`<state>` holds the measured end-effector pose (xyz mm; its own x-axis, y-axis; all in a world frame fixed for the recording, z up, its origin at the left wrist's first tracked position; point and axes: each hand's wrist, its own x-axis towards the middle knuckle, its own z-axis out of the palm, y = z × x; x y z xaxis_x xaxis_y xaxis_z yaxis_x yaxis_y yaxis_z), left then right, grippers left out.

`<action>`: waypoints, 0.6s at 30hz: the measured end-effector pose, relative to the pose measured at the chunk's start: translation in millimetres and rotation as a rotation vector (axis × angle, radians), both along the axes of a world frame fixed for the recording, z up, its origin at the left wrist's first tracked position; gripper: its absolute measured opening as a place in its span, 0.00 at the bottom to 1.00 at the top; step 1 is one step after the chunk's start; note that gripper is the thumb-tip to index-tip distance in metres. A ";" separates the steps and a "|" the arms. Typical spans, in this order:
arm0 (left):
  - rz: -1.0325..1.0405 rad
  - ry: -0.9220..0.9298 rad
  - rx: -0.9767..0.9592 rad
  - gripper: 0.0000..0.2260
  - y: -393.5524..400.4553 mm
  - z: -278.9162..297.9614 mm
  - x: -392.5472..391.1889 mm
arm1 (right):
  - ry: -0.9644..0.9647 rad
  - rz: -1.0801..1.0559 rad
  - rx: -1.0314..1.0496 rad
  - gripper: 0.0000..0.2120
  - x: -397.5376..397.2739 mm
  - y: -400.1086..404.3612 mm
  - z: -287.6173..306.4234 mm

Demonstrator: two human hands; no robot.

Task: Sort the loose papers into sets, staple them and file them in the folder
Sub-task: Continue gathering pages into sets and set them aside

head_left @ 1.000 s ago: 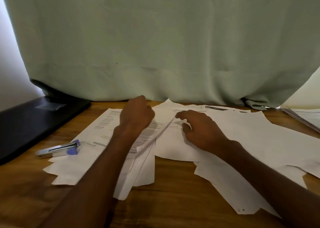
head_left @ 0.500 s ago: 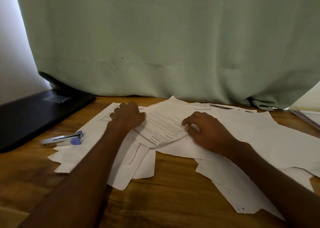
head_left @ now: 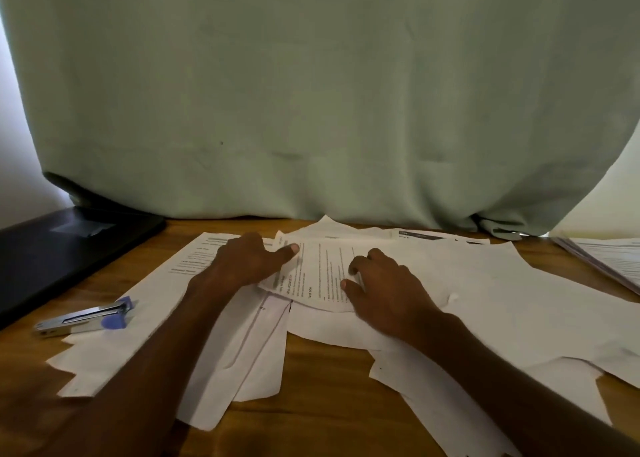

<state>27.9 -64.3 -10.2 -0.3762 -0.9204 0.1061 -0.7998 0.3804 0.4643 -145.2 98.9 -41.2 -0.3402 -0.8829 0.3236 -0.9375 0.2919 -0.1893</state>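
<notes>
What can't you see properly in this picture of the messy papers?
Head view only:
- Printed sheet under both hands: words too small and blurred to read.
- White loose papers: their count is hidden by overlap.
- Stack of sheets at right: cut off by the edge.
- Black flat thing at left: partly under the green curtain.

"TASK GOAL" on printed sheet (head_left: 320,276)
</notes>
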 end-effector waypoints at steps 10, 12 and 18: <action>-0.184 0.505 0.064 0.06 12.5 4.1 0.3 | -0.056 -0.010 -0.267 0.15 -17.1 11.5 16.1; -0.249 0.700 0.056 0.04 10.5 5.9 -0.1 | -0.058 0.000 -0.388 0.22 -24.8 15.3 21.0; -0.455 0.931 0.224 0.03 24.1 17.0 0.1 | 0.003 -0.056 -0.587 0.32 -47.3 28.6 51.1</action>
